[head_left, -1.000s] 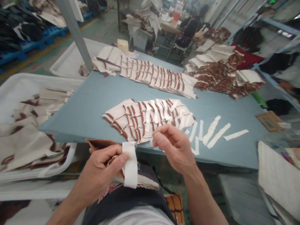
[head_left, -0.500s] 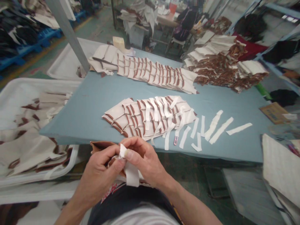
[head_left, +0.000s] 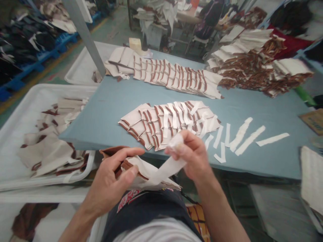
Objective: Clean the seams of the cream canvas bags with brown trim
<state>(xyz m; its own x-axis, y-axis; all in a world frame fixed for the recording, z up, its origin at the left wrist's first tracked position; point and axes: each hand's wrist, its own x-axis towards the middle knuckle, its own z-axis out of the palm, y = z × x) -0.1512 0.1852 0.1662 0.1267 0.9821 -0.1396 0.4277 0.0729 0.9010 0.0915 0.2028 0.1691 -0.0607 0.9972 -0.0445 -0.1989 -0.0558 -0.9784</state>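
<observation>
**Piece** (head_left: 141,168): cream fabric with brown edging. It is held over the lap, just below the near edge of the table (head_left: 106,111).

**Strip** (head_left: 165,169): white and narrow. It slants from a raised upper end down and left to the piece, where its lower end lies on the fabric. Whether that end is stuck or loose cannot be told.

**Left hand** (head_left: 113,178): closed on the piece, thumb on top and fingers beneath.

**Right hand** (head_left: 195,156): thumb and fingertips pinched on the strip's upper end, lifted to about the table edge.

**Step, as judged:** the strip is being drawn off the piece. One end is up and the other is on the cloth.

**Next move, as judged:** it calls for the left thumb to pin the fabric flat close to where the strip leaves it. The pull should run along the strip's length so the cloth does not lift or crease.

**Near row** (head_left: 151,122): like pieces fanned overlapping on the table, several with white strips lying across them.

**Loose strips** (head_left: 242,137): scattered on the table just right of the near row.

**Far row** (head_left: 176,75): a longer fan of pieces along the table's back.

**Heap** (head_left: 257,67): stacked pieces at the back right corner.

**Tray** (head_left: 22,117): white, left of the table, holding more pieces.

**Post** (head_left: 83,33): grey, slanting, at the table's back left.
</observation>
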